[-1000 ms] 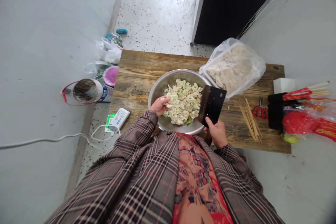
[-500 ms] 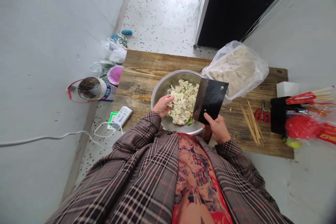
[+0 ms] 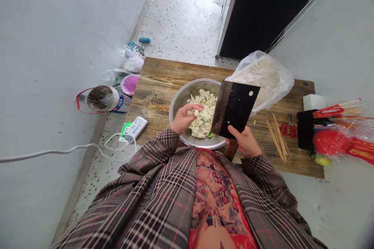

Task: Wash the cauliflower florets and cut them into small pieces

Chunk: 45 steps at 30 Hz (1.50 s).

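Note:
A wide metal bowl (image 3: 179,103) holds many pale cauliflower pieces (image 3: 201,126) and a bit of green leaf. Over its left half, my left hand (image 3: 185,117) is closed, thumb and fingers pinched around a small cauliflower piece (image 3: 196,113). My right hand (image 3: 245,140) grips a cleaver (image 3: 236,107) by its wooden handle, thumb against the black blade. The blade stands tilted over the bowl's right rim and hides part of it. Some small pale bits stick to the blade.
The wooden table (image 3: 157,85) carries a clear bag (image 3: 269,79) behind the cleaver, thin sticks (image 3: 279,140), red-handled scissors (image 3: 289,128) and red packages at right. A white power bank (image 3: 136,128) with a cable lies at left. A bucket (image 3: 117,101) stands beyond the left edge.
My left hand has moved right and a little up over the cauliflower. The cleaver has risen slightly and shifted right, its blade turned more towards the camera.

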Motion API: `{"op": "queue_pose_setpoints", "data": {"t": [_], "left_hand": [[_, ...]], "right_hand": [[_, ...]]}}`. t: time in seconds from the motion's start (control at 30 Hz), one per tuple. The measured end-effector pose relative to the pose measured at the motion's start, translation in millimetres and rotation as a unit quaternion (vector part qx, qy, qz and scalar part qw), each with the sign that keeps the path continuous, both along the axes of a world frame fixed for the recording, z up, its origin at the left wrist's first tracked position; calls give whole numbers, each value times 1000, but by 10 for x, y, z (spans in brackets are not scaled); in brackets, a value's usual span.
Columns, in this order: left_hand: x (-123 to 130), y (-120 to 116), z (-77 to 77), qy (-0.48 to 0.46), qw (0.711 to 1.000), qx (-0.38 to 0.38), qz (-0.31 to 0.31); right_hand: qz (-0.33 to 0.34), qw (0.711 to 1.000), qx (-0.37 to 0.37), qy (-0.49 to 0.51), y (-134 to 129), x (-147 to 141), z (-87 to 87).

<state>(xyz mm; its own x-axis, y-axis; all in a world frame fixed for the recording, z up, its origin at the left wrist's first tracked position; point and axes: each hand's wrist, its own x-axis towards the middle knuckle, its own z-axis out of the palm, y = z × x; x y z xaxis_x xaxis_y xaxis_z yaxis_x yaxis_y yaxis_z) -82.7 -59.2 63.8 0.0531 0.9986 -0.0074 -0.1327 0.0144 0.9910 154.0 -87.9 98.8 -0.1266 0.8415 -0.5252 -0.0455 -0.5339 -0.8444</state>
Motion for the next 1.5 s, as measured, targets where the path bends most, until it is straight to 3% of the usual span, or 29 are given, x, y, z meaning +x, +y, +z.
{"op": "queue_pose_setpoints", "data": {"t": [0.13, 0.3, 0.53, 0.8, 1.1, 1.5], "left_hand": [[-8, -51, 77, 50, 998, 39, 10], [16, -138, 118, -5, 1000, -12, 7], [57, -222, 196, -32, 998, -58, -2], [158, -286, 157, -175, 971, -160, -15], [196, -259, 149, -142, 977, -156, 40], [182, -243, 128, 11, 996, -59, 61]], "right_hand": [[75, 990, 66, -101, -109, 21, 20], [100, 961, 141, -215, -186, -5, 133], [110, 944, 177, -254, -248, -71, 223], [110, 938, 196, -263, -252, -132, 262], [102, 930, 209, -285, -276, -145, 319], [139, 917, 222, -300, -236, -136, 302]]}}
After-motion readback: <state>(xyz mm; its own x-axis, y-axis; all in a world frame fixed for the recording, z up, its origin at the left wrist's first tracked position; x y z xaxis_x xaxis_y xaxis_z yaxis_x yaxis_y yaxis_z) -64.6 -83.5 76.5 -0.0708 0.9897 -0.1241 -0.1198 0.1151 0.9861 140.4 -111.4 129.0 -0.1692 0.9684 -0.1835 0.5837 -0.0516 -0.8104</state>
